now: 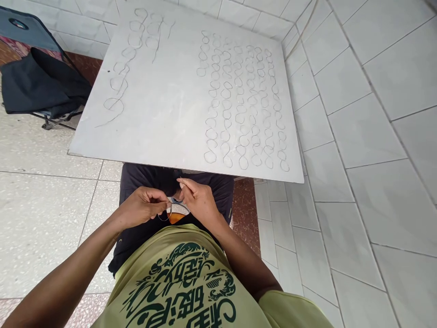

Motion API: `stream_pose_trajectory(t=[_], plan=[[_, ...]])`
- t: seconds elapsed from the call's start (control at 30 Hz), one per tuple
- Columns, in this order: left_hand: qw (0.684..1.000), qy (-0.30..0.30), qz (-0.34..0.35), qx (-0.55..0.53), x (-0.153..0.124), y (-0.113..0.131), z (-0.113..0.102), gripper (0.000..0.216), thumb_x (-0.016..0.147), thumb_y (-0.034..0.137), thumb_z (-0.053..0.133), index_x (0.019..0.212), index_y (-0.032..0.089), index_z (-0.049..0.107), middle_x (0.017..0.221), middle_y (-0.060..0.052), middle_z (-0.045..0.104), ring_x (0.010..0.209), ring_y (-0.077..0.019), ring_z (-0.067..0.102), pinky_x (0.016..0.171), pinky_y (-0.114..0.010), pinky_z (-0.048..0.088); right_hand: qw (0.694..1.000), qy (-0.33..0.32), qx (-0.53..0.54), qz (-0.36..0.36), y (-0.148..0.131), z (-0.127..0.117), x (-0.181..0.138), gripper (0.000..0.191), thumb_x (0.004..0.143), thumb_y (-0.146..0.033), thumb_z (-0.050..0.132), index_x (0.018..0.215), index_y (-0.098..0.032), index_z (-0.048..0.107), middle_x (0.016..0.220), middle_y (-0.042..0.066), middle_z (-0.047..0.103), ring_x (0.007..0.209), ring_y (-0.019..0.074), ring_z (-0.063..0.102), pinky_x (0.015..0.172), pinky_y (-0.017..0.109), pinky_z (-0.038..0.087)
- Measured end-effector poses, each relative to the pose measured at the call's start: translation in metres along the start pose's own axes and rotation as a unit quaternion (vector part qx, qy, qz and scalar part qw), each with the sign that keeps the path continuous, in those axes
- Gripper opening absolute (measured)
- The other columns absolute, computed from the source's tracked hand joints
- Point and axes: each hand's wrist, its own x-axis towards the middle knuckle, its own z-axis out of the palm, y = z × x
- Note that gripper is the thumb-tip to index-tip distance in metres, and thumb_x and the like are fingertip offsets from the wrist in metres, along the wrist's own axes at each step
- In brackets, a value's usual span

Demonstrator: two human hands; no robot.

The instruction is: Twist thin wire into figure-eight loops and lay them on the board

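Over my lap, my left hand (146, 207) pinches a thin wire between thumb and fingertips. A small loop of that wire (165, 219) hangs below the fingertips. Close beside it on the right, my right hand (196, 196) has thumb and forefinger pressed together, with a thin tip showing at the pinch. It looks like the same wire, but the part between my hands is hard to make out. Both hands are just in front of the near edge of a white board-like table (164, 136), apart from it.
On the table's right half lie several columns of thin figure-eight wire shapes (244, 130). Longer wavy strands of looped wire (118, 84) lie at its left. A folding chair (34, 27) with black cloth (37, 84) stands left. A tiled wall (372, 136) borders the right side.
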Motion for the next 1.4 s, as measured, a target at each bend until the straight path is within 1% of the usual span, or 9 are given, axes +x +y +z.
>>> stream_pose_trajectory(t=[0.2,0.43,0.5,0.63,0.73,0.83,0.9,1.2,1.4], plan=[[0.996,0.064,0.01,-0.066,0.004,-0.006,0.006,0.034,0.077,0.052,0.084,0.082,0.019,0.081,0.056,0.0,0.055,0.045,-0.0096,0.045,0.037,-0.019,0.032,0.975,0.025,0.201,0.092,-0.002,-0.002,0.004,0.032,0.101,-0.042,0.058,0.118,-0.019,0.071,0.078,0.001,0.072,0.056,0.0113,0.064,0.05,0.022,0.049],[0.973,0.112,0.025,-0.198,0.004,-0.015,0.023,0.044,0.085,0.057,0.077,0.103,0.017,0.08,0.087,-0.006,0.069,0.063,-0.0117,0.058,0.045,-0.019,0.044,0.964,0.125,0.204,0.114,-0.006,0.001,0.005,0.03,0.098,-0.042,0.062,0.11,-0.017,0.074,0.074,0.002,0.073,0.055,0.0125,0.066,0.047,0.022,0.05],[0.966,0.101,0.011,-0.237,0.006,-0.016,0.026,0.056,0.088,0.065,0.071,0.11,0.014,0.079,0.096,-0.011,0.072,0.068,-0.0147,0.063,0.047,-0.021,0.047,0.965,0.131,0.199,0.108,-0.005,0.0,0.006,0.029,0.098,-0.041,0.061,0.11,-0.017,0.074,0.073,0.002,0.073,0.055,0.0126,0.066,0.047,0.022,0.051],[0.945,-0.011,-0.056,-0.323,0.012,-0.017,0.028,0.075,0.091,0.078,0.053,0.113,0.009,0.075,0.095,-0.016,0.073,0.065,-0.0186,0.066,0.045,-0.024,0.046,0.967,0.134,0.189,0.104,-0.003,0.002,0.005,0.028,0.099,-0.04,0.06,0.11,-0.018,0.074,0.075,0.002,0.074,0.058,0.0127,0.068,0.05,0.023,0.052],[0.927,-0.046,-0.086,-0.362,0.015,-0.016,0.033,0.069,0.093,0.074,0.053,0.103,0.009,0.075,0.074,-0.006,0.062,0.05,-0.0112,0.053,0.038,-0.019,0.033,0.972,0.13,0.174,0.09,-0.001,0.004,0.002,0.028,0.1,-0.04,0.059,0.112,-0.019,0.074,0.077,0.002,0.074,0.061,0.0132,0.069,0.055,0.024,0.054],[0.927,-0.005,-0.075,-0.368,0.017,-0.017,0.041,0.06,0.095,0.068,0.055,0.086,0.011,0.071,0.062,0.003,0.043,0.043,-0.0058,0.036,0.036,-0.016,0.02,0.975,0.123,0.168,0.082,0.003,0.005,-0.001,0.029,0.101,-0.042,0.059,0.112,-0.019,0.073,0.078,0.002,0.074,0.061,0.0137,0.069,0.055,0.025,0.054],[0.929,0.022,-0.06,-0.365,0.018,-0.018,0.046,0.059,0.097,0.067,0.054,0.078,0.013,0.066,0.061,0.005,0.037,0.042,-0.005,0.031,0.036,-0.016,0.016,0.976,0.11,0.172,0.079,0.007,0.005,-0.002,0.03,0.101,-0.042,0.059,0.114,-0.019,0.073,0.078,0.003,0.074,0.06,0.0137,0.068,0.053,0.025,0.053],[0.955,0.084,-0.039,-0.282,0.017,-0.02,0.05,0.061,0.095,0.072,0.054,0.071,0.016,0.058,0.056,0.007,0.031,0.04,-0.0045,0.025,0.038,-0.017,0.014,0.987,0.044,0.144,0.062,0.016,0.003,-0.004,0.034,0.103,-0.041,0.055,0.124,-0.021,0.071,0.077,0.0,0.07,0.057,0.0114,0.063,0.053,0.023,0.052],[0.972,0.063,-0.04,-0.224,0.015,-0.023,0.047,0.055,0.094,0.064,0.061,0.067,0.016,0.06,0.053,0.006,0.033,0.041,-0.0051,0.027,0.04,-0.019,0.015,0.999,-0.032,-0.016,-0.038,0.016,-0.01,0.002,0.036,0.107,-0.03,0.047,0.13,-0.019,0.071,0.08,0.002,0.071,0.065,0.0125,0.064,0.07,0.027,0.055]])
